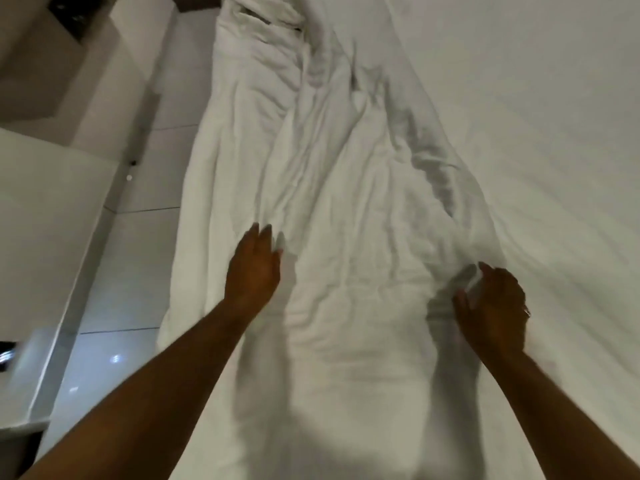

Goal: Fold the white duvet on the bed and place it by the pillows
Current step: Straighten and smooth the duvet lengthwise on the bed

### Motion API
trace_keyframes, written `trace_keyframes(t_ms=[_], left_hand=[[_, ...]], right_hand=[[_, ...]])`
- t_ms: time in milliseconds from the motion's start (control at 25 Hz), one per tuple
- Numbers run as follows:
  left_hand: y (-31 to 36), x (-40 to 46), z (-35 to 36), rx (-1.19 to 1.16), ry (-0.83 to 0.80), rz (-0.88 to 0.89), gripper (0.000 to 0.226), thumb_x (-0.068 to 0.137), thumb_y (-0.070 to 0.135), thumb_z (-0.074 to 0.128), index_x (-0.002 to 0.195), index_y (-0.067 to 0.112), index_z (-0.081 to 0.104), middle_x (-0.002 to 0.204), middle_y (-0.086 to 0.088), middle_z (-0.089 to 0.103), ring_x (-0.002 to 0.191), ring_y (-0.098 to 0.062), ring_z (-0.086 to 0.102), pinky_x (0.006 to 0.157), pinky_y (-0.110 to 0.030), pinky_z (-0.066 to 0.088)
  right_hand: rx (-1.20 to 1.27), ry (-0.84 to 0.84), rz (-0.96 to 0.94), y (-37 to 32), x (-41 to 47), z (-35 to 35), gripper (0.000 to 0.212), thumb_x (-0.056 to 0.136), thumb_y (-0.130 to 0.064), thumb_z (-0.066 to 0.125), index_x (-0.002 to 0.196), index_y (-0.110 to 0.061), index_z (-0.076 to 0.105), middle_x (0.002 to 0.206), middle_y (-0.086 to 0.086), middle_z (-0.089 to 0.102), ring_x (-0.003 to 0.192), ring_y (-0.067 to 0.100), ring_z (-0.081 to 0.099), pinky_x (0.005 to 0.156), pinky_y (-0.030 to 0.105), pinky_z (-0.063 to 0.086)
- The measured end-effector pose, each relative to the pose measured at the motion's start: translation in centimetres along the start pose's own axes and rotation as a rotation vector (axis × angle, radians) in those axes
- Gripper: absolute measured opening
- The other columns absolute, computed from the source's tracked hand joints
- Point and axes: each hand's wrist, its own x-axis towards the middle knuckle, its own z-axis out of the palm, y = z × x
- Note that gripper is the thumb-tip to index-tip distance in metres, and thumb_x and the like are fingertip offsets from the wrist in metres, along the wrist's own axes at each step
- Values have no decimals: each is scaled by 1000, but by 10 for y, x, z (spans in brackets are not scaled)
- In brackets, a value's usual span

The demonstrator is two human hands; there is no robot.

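- Head view, far left of frame: glossy tiled floor (pixel 114 341) and a pale wall (pixel 41 220).
- Left hand (pixel 252 268), lower centre-left: palm down, fingers extended and close together, resting flat on the duvet near its left edge; grips nothing.
- Duvet (pixel 329 202), centre: white, wrinkled, folded into a long strip running from the bottom of the frame to the top.
- Right hand (pixel 495 306), lower right: fingers curled around a bunched fold at the duvet's right edge.
- Bed sheet (pixel 554 133), right: white, smooth, bare.
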Motion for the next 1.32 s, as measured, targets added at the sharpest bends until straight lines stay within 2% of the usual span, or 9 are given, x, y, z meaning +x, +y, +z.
trace_keyframes(t_ms=[120,240,360,560,720,840,960,1120,1320], left_hand=[[-26,70,2,-59,-70,-508,49,96,29,51,136,2,43,140,-24,48,129,-42,46,105,-47,40],[-44,81,16,-178,-312,-661,65,84,55,62,122,3,55,127,-18,61,118,-37,56,101,-42,47],[-25,67,41,-253,-279,-585,73,74,67,64,116,8,52,117,-12,62,109,-35,60,92,-42,50],[-86,66,-3,143,93,-507,51,95,56,41,107,7,53,101,-29,65,94,-49,63,80,-51,52],[-122,48,-12,146,34,-582,50,97,43,46,126,2,45,121,-35,53,109,-54,53,92,-59,45],[-60,28,33,223,51,-287,69,95,49,49,149,10,32,151,-32,30,138,-52,29,110,-61,24],[-23,13,67,324,-126,26,87,86,75,31,154,22,21,163,-18,10,150,-41,6,115,-63,8],[-53,7,86,416,-245,16,100,75,88,12,155,29,5,166,-5,-2,152,-31,-3,115,-66,6],[-59,5,94,396,-211,-3,102,76,85,15,156,22,7,165,-12,2,151,-36,2,113,-69,8]], right_hand=[[-80,-177,-114,-39,45,33,73,91,-44,59,151,-15,31,158,17,26,145,36,24,113,54,29],[-100,-265,2,-28,61,63,88,85,-58,59,154,-22,18,163,12,12,149,32,14,115,56,24],[-260,-205,-69,-10,59,77,94,81,-69,54,154,-23,19,163,14,11,149,32,11,116,53,17],[-303,-164,-104,-13,59,76,97,74,-77,54,152,-25,27,161,16,20,145,36,21,112,56,21],[-105,-87,-131,-11,68,69,82,78,-77,51,143,-28,39,153,9,36,141,33,32,111,56,29],[40,149,71,-13,102,59,72,85,-64,50,142,-21,39,146,14,41,133,40,39,106,60,32],[-70,45,228,-20,148,52,64,90,-61,46,129,-10,47,127,25,57,117,46,52,97,56,37],[-206,22,-1,12,184,36,48,100,-47,34,98,-4,56,93,30,65,87,48,62,80,50,49],[-260,209,98,-13,151,60,53,100,-40,36,141,-8,41,143,28,42,130,48,39,105,58,32]])
